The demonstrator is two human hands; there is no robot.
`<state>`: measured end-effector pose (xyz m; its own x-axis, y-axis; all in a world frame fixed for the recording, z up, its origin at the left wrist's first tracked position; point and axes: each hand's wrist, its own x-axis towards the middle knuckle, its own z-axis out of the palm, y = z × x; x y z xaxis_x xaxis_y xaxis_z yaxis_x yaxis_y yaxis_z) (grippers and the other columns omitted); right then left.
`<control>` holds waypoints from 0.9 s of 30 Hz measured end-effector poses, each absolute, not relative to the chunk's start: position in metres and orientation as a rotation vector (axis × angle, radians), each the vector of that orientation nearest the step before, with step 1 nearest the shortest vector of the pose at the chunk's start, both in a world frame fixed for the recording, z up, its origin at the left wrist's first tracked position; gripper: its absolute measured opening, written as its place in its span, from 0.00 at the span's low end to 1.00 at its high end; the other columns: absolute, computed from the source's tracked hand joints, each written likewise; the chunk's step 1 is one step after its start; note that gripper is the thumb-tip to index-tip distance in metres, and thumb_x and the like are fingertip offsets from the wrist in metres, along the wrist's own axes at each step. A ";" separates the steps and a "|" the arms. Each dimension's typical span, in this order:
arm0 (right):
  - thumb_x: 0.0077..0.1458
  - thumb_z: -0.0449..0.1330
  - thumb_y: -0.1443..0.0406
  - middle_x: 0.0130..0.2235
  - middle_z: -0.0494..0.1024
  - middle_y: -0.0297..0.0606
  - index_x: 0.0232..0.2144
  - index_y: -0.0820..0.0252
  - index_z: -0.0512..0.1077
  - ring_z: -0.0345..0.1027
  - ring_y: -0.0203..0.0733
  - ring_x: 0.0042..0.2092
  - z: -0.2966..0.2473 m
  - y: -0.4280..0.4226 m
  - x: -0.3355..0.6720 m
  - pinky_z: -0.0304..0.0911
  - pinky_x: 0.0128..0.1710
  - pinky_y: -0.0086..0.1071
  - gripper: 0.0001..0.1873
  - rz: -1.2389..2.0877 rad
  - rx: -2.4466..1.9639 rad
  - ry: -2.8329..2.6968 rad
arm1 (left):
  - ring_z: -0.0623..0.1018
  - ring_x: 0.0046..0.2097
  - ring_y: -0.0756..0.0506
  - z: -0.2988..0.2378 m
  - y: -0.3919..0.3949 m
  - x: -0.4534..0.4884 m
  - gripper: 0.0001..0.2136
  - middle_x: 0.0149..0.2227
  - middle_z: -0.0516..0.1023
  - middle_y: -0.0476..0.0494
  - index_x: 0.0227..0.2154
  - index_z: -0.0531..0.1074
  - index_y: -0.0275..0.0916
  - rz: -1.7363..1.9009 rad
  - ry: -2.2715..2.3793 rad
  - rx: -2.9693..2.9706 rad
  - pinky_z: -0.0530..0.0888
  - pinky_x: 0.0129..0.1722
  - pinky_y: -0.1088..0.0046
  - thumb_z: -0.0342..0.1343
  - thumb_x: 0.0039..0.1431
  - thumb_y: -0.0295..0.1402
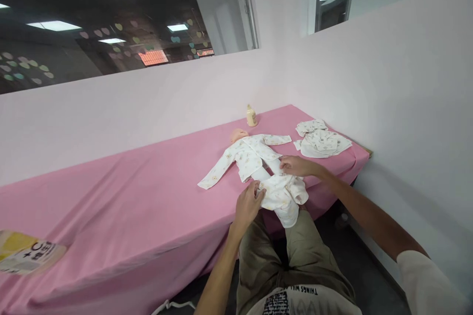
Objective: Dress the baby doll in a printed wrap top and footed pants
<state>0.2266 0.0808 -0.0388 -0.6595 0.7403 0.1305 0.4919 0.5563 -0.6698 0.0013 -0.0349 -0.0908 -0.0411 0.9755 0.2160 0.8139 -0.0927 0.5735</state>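
A baby doll [239, 135] lies on its back on the pink-covered table, its head toward the wall. It wears a white printed baby jacket [248, 157] with both sleeves spread out. White baby trousers [279, 192] are bunched around the doll's lower legs and hang over the table's front edge. My left hand [248, 205] pinches the left side of the trousers' waistband. Across from it, my right hand [295, 166] has its fingers closed on the other side of the waistband, beside the doll's leg. The doll's feet are hidden in the cloth.
A pale yellow bottle [252, 116] stands at the back by the wall. Folded white printed clothes [322, 141] lie at the right end of the pink tablecloth [148, 197]. A yellow and white package [29, 253] rests at the far left. Walls border the back and right.
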 end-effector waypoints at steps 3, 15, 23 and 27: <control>0.43 0.60 0.68 0.34 0.76 0.36 0.31 0.57 0.75 0.68 0.40 0.33 -0.038 0.092 0.236 0.62 0.31 0.31 0.09 1.029 -1.020 -2.474 | 0.73 0.33 0.46 -0.084 -0.030 -0.004 0.10 0.31 0.74 0.49 0.39 0.68 0.41 0.672 1.844 2.157 0.66 0.33 0.71 0.45 0.64 0.38; 0.53 0.57 0.62 0.29 0.73 0.34 0.29 0.62 0.72 0.61 0.35 0.29 -0.038 0.132 0.216 0.56 0.29 0.30 0.09 1.003 -1.020 -2.304 | 0.71 0.34 0.46 -0.083 0.002 0.004 0.08 0.32 0.72 0.47 0.31 0.63 0.41 1.101 2.116 1.890 0.63 0.33 0.71 0.43 0.64 0.36; 0.58 0.53 0.60 0.35 0.73 0.36 0.38 0.62 0.70 0.65 0.38 0.35 -0.083 0.145 0.205 0.60 0.35 0.31 0.12 1.066 -0.998 -2.114 | 0.68 0.31 0.47 -0.098 -0.005 -0.015 0.02 0.31 0.69 0.49 0.32 0.59 0.42 0.914 1.944 1.846 0.61 0.32 0.71 0.44 0.60 0.29; 0.54 0.57 0.62 0.37 0.76 0.37 0.38 0.60 0.72 0.68 0.41 0.38 -0.088 0.151 0.226 0.63 0.38 0.33 0.10 1.394 -0.943 -2.153 | 0.68 0.33 0.48 -0.103 -0.003 -0.025 0.09 0.33 0.70 0.51 0.37 0.58 0.42 0.986 1.656 1.635 0.63 0.35 0.72 0.49 0.54 0.26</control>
